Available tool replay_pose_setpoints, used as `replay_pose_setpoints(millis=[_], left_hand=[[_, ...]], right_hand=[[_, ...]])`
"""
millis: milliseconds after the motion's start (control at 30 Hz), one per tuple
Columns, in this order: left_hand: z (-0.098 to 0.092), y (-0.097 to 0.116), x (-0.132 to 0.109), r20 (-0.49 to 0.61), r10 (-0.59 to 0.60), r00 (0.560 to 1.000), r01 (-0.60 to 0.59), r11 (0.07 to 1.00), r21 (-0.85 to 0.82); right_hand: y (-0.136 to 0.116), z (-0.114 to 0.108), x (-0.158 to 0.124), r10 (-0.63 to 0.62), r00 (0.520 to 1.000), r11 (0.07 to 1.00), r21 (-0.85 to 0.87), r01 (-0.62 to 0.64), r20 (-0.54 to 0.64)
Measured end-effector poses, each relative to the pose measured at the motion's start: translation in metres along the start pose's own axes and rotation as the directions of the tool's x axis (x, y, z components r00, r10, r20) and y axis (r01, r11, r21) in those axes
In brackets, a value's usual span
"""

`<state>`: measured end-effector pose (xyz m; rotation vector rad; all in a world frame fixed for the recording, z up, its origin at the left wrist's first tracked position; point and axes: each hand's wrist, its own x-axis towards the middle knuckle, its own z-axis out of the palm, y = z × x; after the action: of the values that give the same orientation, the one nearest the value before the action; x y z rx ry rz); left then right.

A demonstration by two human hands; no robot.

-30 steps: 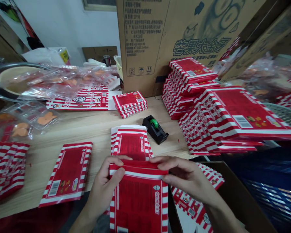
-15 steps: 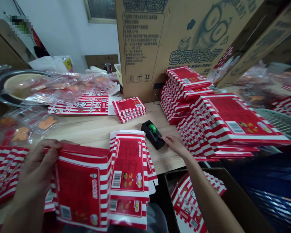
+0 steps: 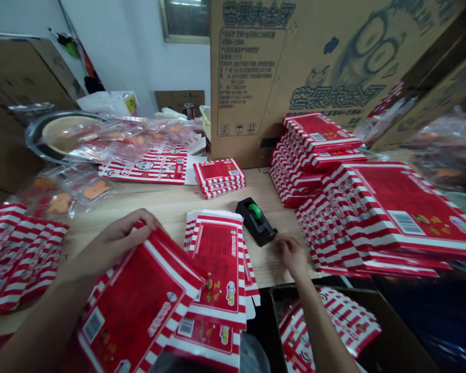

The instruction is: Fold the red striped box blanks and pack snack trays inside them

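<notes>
One pale wooden counter spans the view, much of its surface hidden by goods. Behind it rises a printed cardboard carton, its top cut off by the upper edge. At the right a stack of striped packs hides part of that carton's base and runs out of the frame. Below, a dark-walled bin holds striped packaging; its bottom is out of sight.

The red box is held at the lower left, tilted, its lowest corner cropped and its small print too soft to read. It covers part of a pile of flat packs.

The left hand reaches in from the lower left, its grip clamped on the box's upper end, thumb across the front (the other fingers are largely hidden behind). The right hand, its forearm rising from the bottom edge, has its fingers bent just beside the front end of a black tape dispenser. Blur leaves it impossible to tell whether that grip is pinched together or has any tape between the fingertips.
</notes>
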<state>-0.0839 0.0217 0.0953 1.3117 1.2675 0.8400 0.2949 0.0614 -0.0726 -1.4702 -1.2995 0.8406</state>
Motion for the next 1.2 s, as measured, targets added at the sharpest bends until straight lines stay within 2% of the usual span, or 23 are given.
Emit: replay_pose_setpoints(millis=[100,133,167,200,267,333,367,400,467,533,633,667,700,733,800,833,867,900,967,1033,1100,1133,1200], left_hand=[[0.012,0.013,0.003,0.157,0.063,0.986,-0.101,0.963,0.248],[0.017,0.017,0.004,0.206,0.078,0.976,-0.140,0.943,0.303],[0.022,0.021,0.005,0.243,0.085,0.966,-0.167,0.926,0.339],[0.027,0.025,0.007,0.274,0.084,0.958,-0.183,0.914,0.361],[0.035,0.031,0.007,0.318,0.072,0.945,-0.200,0.899,0.390],[0.039,0.037,0.006,0.349,0.067,0.935,-0.213,0.891,0.400],[0.040,0.038,0.005,0.359,0.067,0.931,-0.219,0.889,0.401],[0.040,0.040,0.003,0.366,0.067,0.928,-0.221,0.890,0.399],[0.041,0.041,-0.001,0.369,0.074,0.926,-0.223,0.897,0.381],[0.041,0.040,-0.007,0.353,0.097,0.931,-0.229,0.907,0.354],[0.036,0.034,-0.016,0.341,0.176,0.924,-0.274,0.924,0.267],[0.030,0.029,-0.018,0.315,0.202,0.927,-0.283,0.929,0.237],[0.022,0.024,-0.019,0.267,0.215,0.940,-0.275,0.937,0.214],[0.011,0.016,-0.019,0.191,0.206,0.960,-0.244,0.949,0.202],[-0.019,-0.006,-0.017,-0.025,0.117,0.993,-0.109,0.970,0.217],[-0.036,-0.020,-0.014,-0.137,0.057,0.989,-0.023,0.970,0.241],[-0.053,-0.035,-0.010,-0.241,0.012,0.971,0.060,0.956,0.288],[-0.068,-0.051,-0.006,-0.325,-0.011,0.946,0.134,0.924,0.359],[-0.089,-0.080,0.005,-0.428,-0.015,0.903,0.229,0.862,0.452],[-0.090,-0.100,0.019,-0.485,0.021,0.874,0.256,0.829,0.497],[-0.068,-0.108,0.032,-0.509,0.087,0.856,0.231,0.817,0.528],[-0.049,-0.109,0.039,-0.505,0.127,0.854,0.198,0.817,0.541],[-0.002,-0.102,0.049,-0.431,0.176,0.885,0.098,0.835,0.542]], right_hand=[[-0.056,-0.001,-0.011,-0.028,1.000,0.999,0.018,0.027,0.014],[-0.082,0.001,-0.018,-0.055,0.997,0.998,0.038,0.053,0.054],[-0.109,0.004,-0.026,-0.117,0.980,0.991,0.076,0.106,0.159],[-0.136,0.008,-0.034,-0.188,0.932,0.978,0.143,0.149,0.310],[-0.181,0.020,-0.047,-0.301,0.718,0.952,0.243,0.186,0.628],[-0.208,0.034,-0.053,-0.340,0.543,0.938,0.234,0.256,0.768],[-0.213,0.040,-0.053,-0.334,0.498,0.933,0.204,0.298,0.800],[-0.215,0.046,-0.052,-0.320,0.482,0.928,0.168,0.332,0.816],[-0.212,0.056,-0.048,-0.271,0.487,0.944,0.131,0.302,0.830],[-0.206,0.064,-0.044,-0.198,0.459,0.980,0.167,0.107,0.866],[-0.197,0.074,-0.043,-0.106,0.335,0.955,0.189,-0.229,0.936],[-0.193,0.076,-0.042,-0.080,0.342,0.948,0.178,-0.265,0.936],[-0.187,0.077,-0.041,-0.051,0.408,0.954,0.166,-0.251,0.911],[-0.179,0.076,-0.039,-0.023,0.536,0.969,0.150,-0.194,0.844],[-0.156,0.073,-0.032,-0.015,0.831,0.998,0.055,-0.019,0.555],[-0.141,0.070,-0.029,-0.037,0.925,0.998,-0.026,0.050,0.378],[-0.126,0.068,-0.026,-0.056,0.970,0.990,-0.110,0.083,0.235],[-0.111,0.066,-0.024,-0.053,0.987,0.982,-0.171,0.079,0.151],[-0.084,0.067,-0.023,0.011,0.994,0.980,-0.201,0.010,0.104],[-0.068,0.072,-0.025,0.092,0.988,0.987,-0.144,-0.075,0.120],[-0.063,0.078,-0.026,0.136,0.981,0.989,-0.074,-0.126,0.142],[-0.064,0.079,-0.027,0.139,0.978,0.990,-0.054,-0.132,0.155],[-0.070,0.080,-0.026,0.118,0.972,0.993,-0.054,-0.110,0.201]])
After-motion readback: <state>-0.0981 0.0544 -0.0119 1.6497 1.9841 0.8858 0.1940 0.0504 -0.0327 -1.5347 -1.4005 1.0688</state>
